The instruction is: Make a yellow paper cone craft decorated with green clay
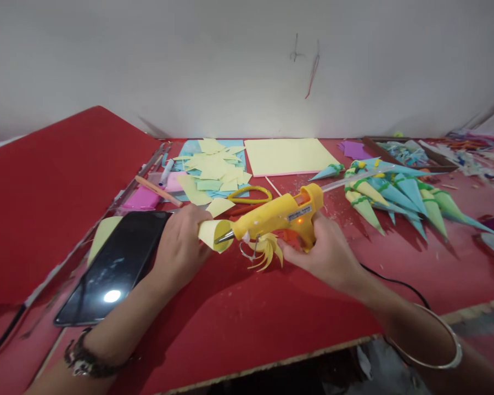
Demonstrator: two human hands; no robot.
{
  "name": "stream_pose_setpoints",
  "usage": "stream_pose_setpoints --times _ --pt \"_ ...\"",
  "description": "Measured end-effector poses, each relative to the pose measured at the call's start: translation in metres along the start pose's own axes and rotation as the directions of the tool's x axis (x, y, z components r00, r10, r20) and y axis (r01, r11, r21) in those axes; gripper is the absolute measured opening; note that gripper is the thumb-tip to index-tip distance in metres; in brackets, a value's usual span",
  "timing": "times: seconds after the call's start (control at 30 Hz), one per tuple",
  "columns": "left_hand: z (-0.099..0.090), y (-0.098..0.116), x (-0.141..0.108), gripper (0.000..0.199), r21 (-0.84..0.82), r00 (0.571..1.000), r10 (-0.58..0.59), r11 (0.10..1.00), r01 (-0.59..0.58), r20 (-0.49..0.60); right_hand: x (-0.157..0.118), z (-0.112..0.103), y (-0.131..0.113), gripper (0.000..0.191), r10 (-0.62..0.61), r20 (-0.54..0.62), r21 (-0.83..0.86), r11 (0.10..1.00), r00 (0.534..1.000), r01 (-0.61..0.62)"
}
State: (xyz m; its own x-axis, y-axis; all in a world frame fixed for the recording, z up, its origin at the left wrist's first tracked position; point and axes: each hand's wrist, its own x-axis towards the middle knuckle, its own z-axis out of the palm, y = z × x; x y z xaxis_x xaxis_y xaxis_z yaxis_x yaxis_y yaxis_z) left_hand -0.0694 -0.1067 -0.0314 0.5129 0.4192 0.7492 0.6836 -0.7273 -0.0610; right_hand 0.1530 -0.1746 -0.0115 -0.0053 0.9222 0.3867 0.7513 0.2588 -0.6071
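Note:
My left hand (185,241) pinches a rolled pale-yellow paper cone (208,233), its open mouth turned to the right. A yellow glue gun (267,216) with a small orange light is gripped in my right hand (327,252). Its metal nozzle points left into the mouth of the cone; whether it touches the paper I cannot tell. A clear glue stick (341,181) sticks out of the back of the gun. Below the barrel is a yellow paper piece with curled strips (268,253), near my right fingertips.
A black phone (115,269) lies beside my left forearm. Beyond my hands are yellow-handled scissors (251,195), cut paper pieces (214,164) and a yellow sheet (290,156). Blue, green and yellow paper cones (395,192) are piled at right. A red board (66,203) rises at left.

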Motion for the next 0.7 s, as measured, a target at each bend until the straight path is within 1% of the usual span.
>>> stream_pose_setpoints --times 0.07,0.17,0.33,0.57,0.7 --pt "0.0 0.0 0.002 0.011 0.007 1.0 0.014 1.0 -0.014 -0.009 0.0 0.0 -0.001 0.021 -0.002 0.009 0.001 1.0 1.0 0.002" --pt "-0.002 0.002 0.003 0.009 0.025 0.998 0.035 0.999 -0.034 -0.042 -0.001 -0.001 -0.002 0.019 -0.002 0.046 0.039 0.999 0.999 0.001" --pt "-0.008 0.005 0.005 0.009 0.03 1.0 0.014 0.999 -0.015 0.021 -0.002 -0.001 0.0 0.016 -0.007 0.114 0.104 0.995 0.993 -0.005" --pt "-0.01 0.007 0.009 0.009 0.05 1.0 0.029 0.998 -0.028 -0.002 0.0 -0.002 0.0 0.015 -0.028 0.13 0.135 0.991 0.991 0.01" --pt "-0.009 0.008 0.008 0.01 0.061 1.0 -0.006 0.998 0.006 0.005 0.0 -0.002 0.0 0.012 -0.04 0.143 0.152 0.988 0.989 0.018"
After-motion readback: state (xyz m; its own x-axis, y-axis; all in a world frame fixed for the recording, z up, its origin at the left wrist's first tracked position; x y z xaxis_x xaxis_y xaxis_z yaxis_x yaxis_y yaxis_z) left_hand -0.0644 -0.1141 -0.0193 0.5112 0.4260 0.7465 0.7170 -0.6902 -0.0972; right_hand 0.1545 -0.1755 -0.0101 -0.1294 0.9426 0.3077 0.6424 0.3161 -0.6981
